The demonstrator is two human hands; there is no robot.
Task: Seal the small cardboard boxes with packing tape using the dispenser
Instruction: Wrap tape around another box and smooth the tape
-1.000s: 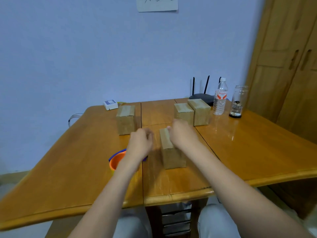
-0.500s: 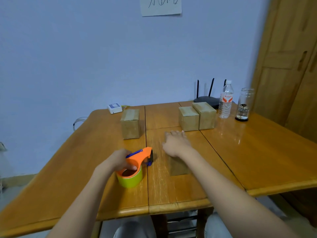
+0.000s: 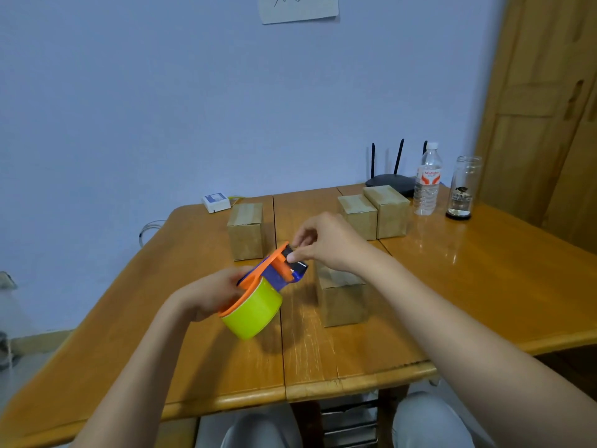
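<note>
Nearest, the wooden worktop [image 3: 339, 373] edge lies under both forearms. The left hand [image 3: 213, 294] curls round the orange plastic tape dispenser [image 3: 268, 270], holding it tilted above the worktop with its yellow-green roll of packing tape [image 3: 255, 310] hanging low. The right hand [image 3: 326, 245] pinches at the dispenser's front end with thumb and forefinger, so both grips are closed on the same tool. Just beside it on the right, a small brown cardboard box [image 3: 342, 297] stands on the worktop, partly hidden by the right wrist. Farther back stand another single cardboard box [image 3: 245, 231] at left and a touching pair of cardboard boxes [image 3: 374, 213] at right. Behind them are a clear plastic water bottle [image 3: 428, 179] and a glass jar [image 3: 462, 189].
</note>
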